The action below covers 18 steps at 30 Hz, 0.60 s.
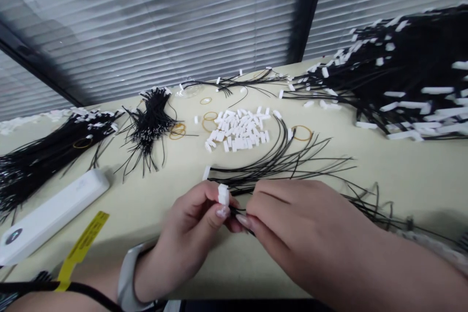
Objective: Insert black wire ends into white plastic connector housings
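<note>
Between the thumb and fingers of my left hand (201, 224) is a white plastic connector (223, 195), held upright. Black wires (237, 210) run from beside it toward my right hand (285, 219), whose thumb and index finger pinch them close to the connector. Where the wire ends meet the connector is partly covered by my fingers. Just beyond both hands lies a loose bundle of black wires (263, 170), with white connectors at its left end. Behind that bundle is a pile of small white connectors (241, 129).
Bundled black wires (149, 122) lie at the left, near a white oblong device (54, 214). A large heap of black wires with white connectors (420, 68) fills the far right. Rubber bands (178, 131) are scattered about. A yellow-tagged black cable (82, 248) crosses the lower left.
</note>
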Available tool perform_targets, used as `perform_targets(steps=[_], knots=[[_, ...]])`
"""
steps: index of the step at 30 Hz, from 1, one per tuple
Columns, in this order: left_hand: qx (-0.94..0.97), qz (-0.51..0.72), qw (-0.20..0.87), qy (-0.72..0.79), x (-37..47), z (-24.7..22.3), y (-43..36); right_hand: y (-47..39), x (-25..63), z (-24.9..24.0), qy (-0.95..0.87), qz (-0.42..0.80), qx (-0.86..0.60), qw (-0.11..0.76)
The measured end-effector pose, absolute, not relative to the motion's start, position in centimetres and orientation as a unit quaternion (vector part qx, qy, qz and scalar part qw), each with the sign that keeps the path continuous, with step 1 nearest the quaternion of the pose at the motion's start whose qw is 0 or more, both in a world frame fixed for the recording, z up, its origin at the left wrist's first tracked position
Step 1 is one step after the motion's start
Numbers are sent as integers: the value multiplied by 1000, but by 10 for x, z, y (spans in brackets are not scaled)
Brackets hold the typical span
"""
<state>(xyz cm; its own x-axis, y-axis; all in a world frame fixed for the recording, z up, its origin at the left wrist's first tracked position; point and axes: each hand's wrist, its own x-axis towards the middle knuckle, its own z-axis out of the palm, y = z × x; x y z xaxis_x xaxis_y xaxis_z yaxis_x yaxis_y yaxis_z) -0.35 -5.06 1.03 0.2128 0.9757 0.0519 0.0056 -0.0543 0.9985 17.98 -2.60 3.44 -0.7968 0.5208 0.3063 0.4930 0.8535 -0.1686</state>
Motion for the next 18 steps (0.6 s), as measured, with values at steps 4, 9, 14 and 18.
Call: perform_targets(steps=[4,9,14,18], knots=[[549,445,559,433,-2,10,-50,-22,178,32,-957,36,-234,166],[524,425,583,453,-1,9,-48,-17,180,29,-945,24,-275,173],[497,417,604,463,1,8,-47,-19,184,33,-959,-74,-231,147],[471,433,603,476,3,7,-45,-16,191,52,-943,-146,-263,143]])
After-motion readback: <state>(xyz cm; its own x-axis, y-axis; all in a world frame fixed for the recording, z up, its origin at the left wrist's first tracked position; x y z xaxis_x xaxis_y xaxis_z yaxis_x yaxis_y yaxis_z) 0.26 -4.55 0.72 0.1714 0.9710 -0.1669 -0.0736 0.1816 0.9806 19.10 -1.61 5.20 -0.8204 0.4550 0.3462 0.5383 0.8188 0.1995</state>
